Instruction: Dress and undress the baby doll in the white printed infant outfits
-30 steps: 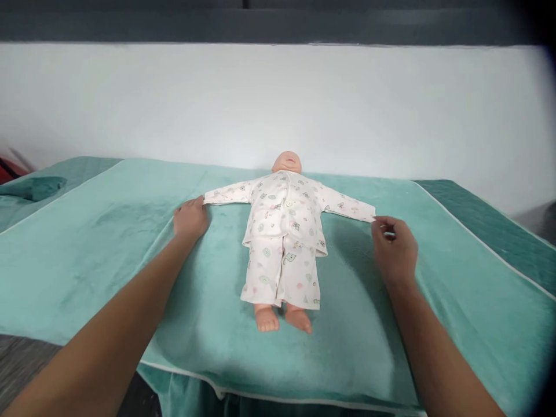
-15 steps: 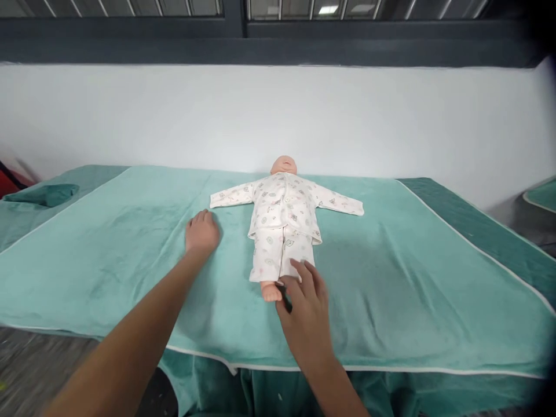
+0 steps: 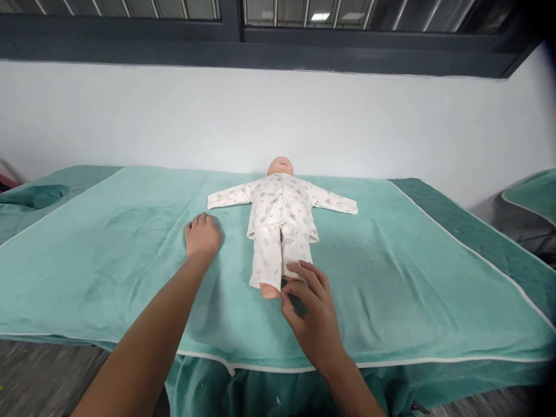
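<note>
A baby doll (image 3: 280, 166) lies on its back, arms spread, in a white patterned top (image 3: 282, 200) and matching trousers (image 3: 266, 255). My right hand (image 3: 313, 310) is at the doll's feet, thumb and index finger pinching the hem of the trouser leg on the left; its other fingers are bent above the other leg. One bare foot (image 3: 270, 291) shows below the pinched hem, while the other foot is mostly hidden behind my hand. My left hand (image 3: 202, 234) rests on the blanket beside the doll, near its sleeve cuff, holding nothing, fingers slightly bent.
A light green blanket (image 3: 130, 249) with white piping covers the bed and hangs over the front edge. Behind it rises a white wall (image 3: 174, 116) under a dark window frame (image 3: 130, 46). Folded green cloth (image 3: 32, 196) lies at the far left.
My right thumb and index finger have closed on the trouser hem and drawn it down over part of the foot. My left hand has stayed in place. The view has shifted slightly.
</note>
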Demonstrator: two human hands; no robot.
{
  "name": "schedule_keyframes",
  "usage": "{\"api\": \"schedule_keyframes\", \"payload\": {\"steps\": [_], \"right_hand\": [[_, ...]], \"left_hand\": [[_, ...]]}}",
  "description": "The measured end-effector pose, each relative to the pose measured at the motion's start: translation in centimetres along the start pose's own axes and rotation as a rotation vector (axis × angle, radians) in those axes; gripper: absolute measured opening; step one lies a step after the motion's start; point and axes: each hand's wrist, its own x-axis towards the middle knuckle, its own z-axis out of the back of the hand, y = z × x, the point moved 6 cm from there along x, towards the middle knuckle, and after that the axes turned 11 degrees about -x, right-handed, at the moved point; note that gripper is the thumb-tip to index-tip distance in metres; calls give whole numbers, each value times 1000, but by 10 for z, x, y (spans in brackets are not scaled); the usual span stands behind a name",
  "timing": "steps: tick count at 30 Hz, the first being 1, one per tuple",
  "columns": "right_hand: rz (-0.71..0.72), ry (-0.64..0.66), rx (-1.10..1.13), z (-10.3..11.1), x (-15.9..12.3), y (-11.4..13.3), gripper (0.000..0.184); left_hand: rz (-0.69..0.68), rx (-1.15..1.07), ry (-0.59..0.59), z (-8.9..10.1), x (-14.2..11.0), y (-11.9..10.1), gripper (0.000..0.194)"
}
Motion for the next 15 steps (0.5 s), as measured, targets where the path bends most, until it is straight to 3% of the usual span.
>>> {"api": "schedule_keyframes", "payload": {"steps": [3,6,9,12,15], "right_hand": [[55,69,12,-4,9,5,16],[126,262,-94,-22,23,20,30],[111,419,-297,-42,35,29,26],[111,498,-459,-54,42,32,18],[175,522,-428,-58,41,35,18]], "left_hand": [[12,10,-9,-2,2,1,36],[9,14,-23,-2,3,0,35],[9,14,-25,-1,3,-1,34],[18,17,-40,0,3,-1,33],[27,39,-44,-1,4,-1,33]]}}
